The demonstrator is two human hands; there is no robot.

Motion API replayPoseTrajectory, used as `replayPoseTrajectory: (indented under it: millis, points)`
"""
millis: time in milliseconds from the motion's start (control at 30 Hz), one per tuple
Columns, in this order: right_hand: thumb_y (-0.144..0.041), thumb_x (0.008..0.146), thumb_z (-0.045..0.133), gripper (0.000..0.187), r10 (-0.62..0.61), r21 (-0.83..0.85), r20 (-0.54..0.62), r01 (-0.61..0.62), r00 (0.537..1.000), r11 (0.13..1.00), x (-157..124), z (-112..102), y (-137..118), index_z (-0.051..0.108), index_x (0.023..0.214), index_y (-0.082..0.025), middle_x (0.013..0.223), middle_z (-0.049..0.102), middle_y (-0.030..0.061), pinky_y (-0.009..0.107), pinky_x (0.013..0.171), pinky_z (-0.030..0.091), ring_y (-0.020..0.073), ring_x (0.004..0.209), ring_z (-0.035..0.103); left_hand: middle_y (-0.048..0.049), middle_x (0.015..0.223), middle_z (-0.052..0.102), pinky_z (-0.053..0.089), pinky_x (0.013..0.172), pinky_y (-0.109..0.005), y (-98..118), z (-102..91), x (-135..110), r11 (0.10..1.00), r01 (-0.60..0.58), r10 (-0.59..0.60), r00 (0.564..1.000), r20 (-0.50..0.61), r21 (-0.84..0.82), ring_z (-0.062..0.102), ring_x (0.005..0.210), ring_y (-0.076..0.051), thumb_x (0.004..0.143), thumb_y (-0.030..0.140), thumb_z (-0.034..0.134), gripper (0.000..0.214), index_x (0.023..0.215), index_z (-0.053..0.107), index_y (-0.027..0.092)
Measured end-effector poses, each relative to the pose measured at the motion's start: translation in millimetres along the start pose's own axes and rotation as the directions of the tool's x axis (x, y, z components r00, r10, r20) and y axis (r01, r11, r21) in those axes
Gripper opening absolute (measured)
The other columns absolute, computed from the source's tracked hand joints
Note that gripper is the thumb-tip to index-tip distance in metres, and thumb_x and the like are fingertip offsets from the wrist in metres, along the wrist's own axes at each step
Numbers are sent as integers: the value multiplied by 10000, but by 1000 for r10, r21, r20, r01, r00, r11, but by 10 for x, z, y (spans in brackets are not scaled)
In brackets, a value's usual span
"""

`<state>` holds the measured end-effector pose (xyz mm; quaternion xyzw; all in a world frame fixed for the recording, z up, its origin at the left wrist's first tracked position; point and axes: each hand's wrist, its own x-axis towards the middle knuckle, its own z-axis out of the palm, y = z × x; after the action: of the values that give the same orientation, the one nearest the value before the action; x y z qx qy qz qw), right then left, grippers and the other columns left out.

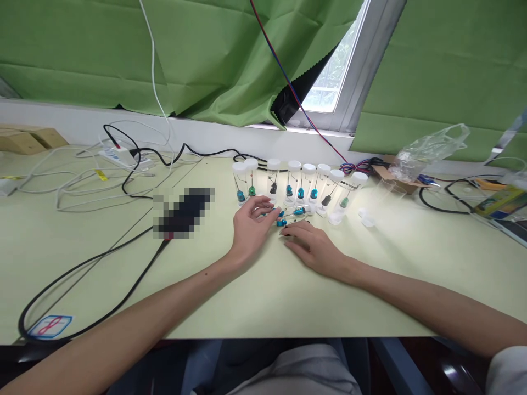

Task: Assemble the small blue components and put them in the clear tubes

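My left hand point(252, 227) rests on the table with its fingers loosely bent and apart, its thumb tip beside a small blue part point(281, 223). My right hand point(315, 249) lies opposite, thumb and fingers apart, with something dark partly hidden under its fingertips. Between the hands are several loose blue pieces and a lying clear tube with a blue part point(300, 211) in it. Just behind stands a row of clear tubes with white caps, among them one with a black part point(273, 187), one with a green part point(252, 189) and one with a blue part point(289, 189).
Loose white caps point(368, 221) lie right of the row, near an uncapped clear tube point(382, 192). A blurred-out dark device point(185, 213) with a black cable is at left. Cords and a power strip point(123, 159) lie behind it. A cardboard box point(395, 184) holds a plastic bag point(430, 148).
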<state>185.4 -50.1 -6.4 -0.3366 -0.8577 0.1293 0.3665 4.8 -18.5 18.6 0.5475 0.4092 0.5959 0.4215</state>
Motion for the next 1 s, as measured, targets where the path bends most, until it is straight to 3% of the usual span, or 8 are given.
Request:
replayPoseTrajectory:
  millis: [133, 367, 633, 733, 1000]
  points:
    - [-186, 984, 503, 168, -8, 31, -73, 11, 997, 999, 1, -14, 0, 631, 1081, -234, 1031, 699, 76, 396, 862, 558, 216, 990, 645, -56, 929, 683, 567, 781, -333, -1, -3, -12, 998, 60, -58, 995, 80, -14, 697, 817, -186, 711, 316, 802, 334, 966, 639, 175]
    - [-158, 990, 483, 173, -82, 32, -109, 86, 991, 996, -23, -27, 4, 619, 1071, -228, 1010, 709, 75, 358, 827, 560, 199, 962, 664, -44, 909, 697, 559, 765, -327, -10, -23, -20, 986, 157, -142, 966, 217, -55, 701, 768, -180, 690, 333, 833, 373, 972, 648, 175]
    - [-249, 973, 547, 95, 103, 154, -121, -84, 987, 984, -44, -44, 83, 565, 1066, -241, 991, 717, 47, 370, 809, 591, 192, 882, 698, -44, 847, 705, 567, 767, -356, 18, -39, -4, 986, 161, -145, 959, 243, -48, 712, 774, -210, 705, 362, 811, 349, 968, 660, 189]
    - [-258, 971, 554, 84, 115, 168, -98, -98, 989, 981, -53, -46, 96, 552, 1053, -240, 993, 719, 52, 375, 790, 595, 199, 898, 702, -26, 793, 697, 562, 750, -352, 38, -36, -14, 986, 163, -145, 953, 265, -48, 710, 731, -205, 714, 355, 802, 328, 961, 656, 195]
    - [-259, 973, 546, 74, 129, 200, -67, -114, 989, 973, -45, -50, 87, 526, 1043, -243, 1014, 728, 58, 410, 846, 602, 219, 977, 715, -49, 892, 715, 560, 760, -349, 11, -60, 9, 985, 171, -153, 948, 280, -38, 706, 763, -198, 700, 358, 809, 333, 949, 660, 195]
